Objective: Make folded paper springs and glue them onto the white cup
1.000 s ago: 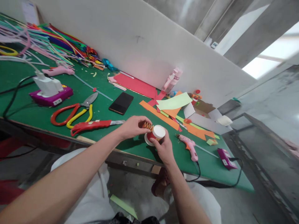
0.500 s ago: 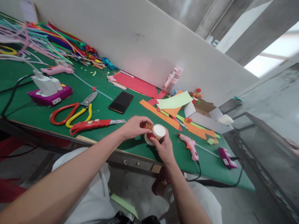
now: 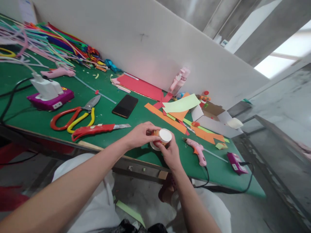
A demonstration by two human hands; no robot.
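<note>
Over the front edge of the green table, both hands are closed around a small red spool-like piece (image 3: 165, 136) with white round ends. My left hand (image 3: 140, 135) pinches an orange zigzag strip (image 3: 155, 132) against its red middle, the strip partly covered by the fingers. From the right, my right hand (image 3: 170, 152) grips the piece with the thumb on its side. A red-handled knife (image 3: 97, 130) lies left of my left hand, and a pink glue gun (image 3: 198, 151) rests right of my right hand.
Red-and-yellow scissors (image 3: 75, 119), a black phone (image 3: 125, 106) and a purple power strip (image 3: 51, 100) lie on the green table (image 3: 143, 161). Paper strips (image 3: 181, 104) and an open white box (image 3: 216, 124) are at the right. Colourful pipe cleaners (image 3: 55, 43) cover the back left.
My left fingers have shifted slightly over the orange zigzag strip, lying flatter against the red piece. My right hand has kept its grip. The view has moved slightly.
</note>
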